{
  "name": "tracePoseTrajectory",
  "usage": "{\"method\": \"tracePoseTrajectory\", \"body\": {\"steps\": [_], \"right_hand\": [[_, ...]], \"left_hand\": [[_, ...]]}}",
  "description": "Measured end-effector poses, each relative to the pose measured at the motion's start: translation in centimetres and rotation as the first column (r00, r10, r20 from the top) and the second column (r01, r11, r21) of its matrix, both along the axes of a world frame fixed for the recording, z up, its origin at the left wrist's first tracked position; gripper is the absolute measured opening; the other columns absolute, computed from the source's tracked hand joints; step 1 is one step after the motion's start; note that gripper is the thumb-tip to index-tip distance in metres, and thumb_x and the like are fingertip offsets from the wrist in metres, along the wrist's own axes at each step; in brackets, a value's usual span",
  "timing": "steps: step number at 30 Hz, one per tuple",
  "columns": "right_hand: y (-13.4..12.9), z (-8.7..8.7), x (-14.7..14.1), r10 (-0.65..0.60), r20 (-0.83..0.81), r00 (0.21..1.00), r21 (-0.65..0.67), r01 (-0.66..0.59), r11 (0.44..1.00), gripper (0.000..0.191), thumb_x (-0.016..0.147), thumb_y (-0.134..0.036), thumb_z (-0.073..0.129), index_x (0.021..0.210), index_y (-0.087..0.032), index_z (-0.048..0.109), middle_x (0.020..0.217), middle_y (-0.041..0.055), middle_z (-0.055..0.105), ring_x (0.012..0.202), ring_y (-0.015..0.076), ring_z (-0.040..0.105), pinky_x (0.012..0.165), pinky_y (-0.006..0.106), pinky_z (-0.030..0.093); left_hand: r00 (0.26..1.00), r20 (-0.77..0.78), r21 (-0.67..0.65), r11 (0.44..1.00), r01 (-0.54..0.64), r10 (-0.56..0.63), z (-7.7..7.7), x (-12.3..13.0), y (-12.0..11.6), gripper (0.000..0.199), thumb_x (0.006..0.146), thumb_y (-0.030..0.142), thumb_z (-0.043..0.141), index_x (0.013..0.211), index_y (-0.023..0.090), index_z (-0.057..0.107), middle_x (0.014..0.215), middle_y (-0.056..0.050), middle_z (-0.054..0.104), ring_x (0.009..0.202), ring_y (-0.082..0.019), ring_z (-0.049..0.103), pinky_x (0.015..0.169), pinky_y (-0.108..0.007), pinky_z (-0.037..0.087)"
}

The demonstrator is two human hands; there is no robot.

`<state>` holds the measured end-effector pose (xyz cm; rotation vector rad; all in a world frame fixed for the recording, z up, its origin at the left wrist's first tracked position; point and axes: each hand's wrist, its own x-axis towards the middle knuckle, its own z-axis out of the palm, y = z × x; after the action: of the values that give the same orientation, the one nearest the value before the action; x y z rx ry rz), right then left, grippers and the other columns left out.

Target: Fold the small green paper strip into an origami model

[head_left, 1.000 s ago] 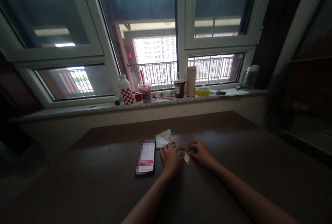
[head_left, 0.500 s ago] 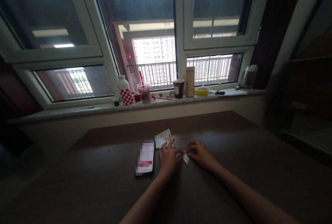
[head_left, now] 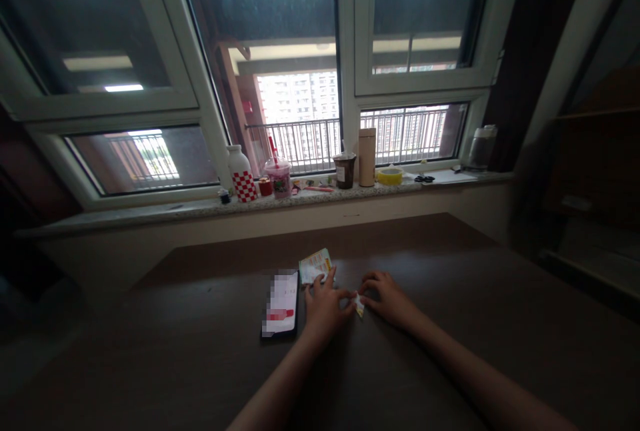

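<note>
The small folded paper sits on the bench, pinched between the fingertips of your left hand and right hand. Your left hand's outer fingers overlap the printed packet; the phone lies just left.

The fingers of my left hand are spread wider than a second ago beside the printed packet, and the small paper piece at my fingertips is turned slightly, looking narrower than before.
</note>
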<state>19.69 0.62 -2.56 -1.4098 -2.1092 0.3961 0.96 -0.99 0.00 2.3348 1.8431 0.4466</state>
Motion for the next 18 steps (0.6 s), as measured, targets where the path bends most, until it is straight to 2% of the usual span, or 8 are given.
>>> {"method": "tracePoseTrajectory", "body": {"steps": [7, 18], "right_hand": [[-0.37, 0.49, 0.06, 0.022, 0.023, 1.0, 0.009, -0.022, 1.0, 0.016, 0.079, -0.031, 0.063, 0.092, -0.023, 0.068, 0.113, 0.0068, 0.058, 0.109, 0.0231, 0.051, 0.095, 0.035, 0.04], [-0.65, 0.79, 0.22, 0.031, 0.058, 0.998, 0.005, -0.031, 0.999, 0.02, 0.079, -0.034, 0.063, 0.096, -0.024, 0.067, 0.115, 0.0063, 0.058, 0.11, 0.0229, 0.051, 0.096, 0.035, 0.039]], "left_hand": [[1.0, -0.005, -0.02, 1.0, 0.021, -0.021, 0.2, -0.22, -0.42, 0.034, 0.073, 0.059, 0.059, 0.105, 0.051, 0.065, 0.154, 0.011, 0.024, 0.137, -0.033, 0.024, 0.109, -0.059, 0.013], [0.997, -0.046, -0.123, 0.991, 0.052, -0.058, 0.6, -0.52, -0.69, 0.048, 0.071, 0.068, 0.054, 0.116, 0.052, 0.058, 0.156, 0.01, 0.015, 0.141, -0.036, 0.016, 0.108, -0.065, 0.003]]}}
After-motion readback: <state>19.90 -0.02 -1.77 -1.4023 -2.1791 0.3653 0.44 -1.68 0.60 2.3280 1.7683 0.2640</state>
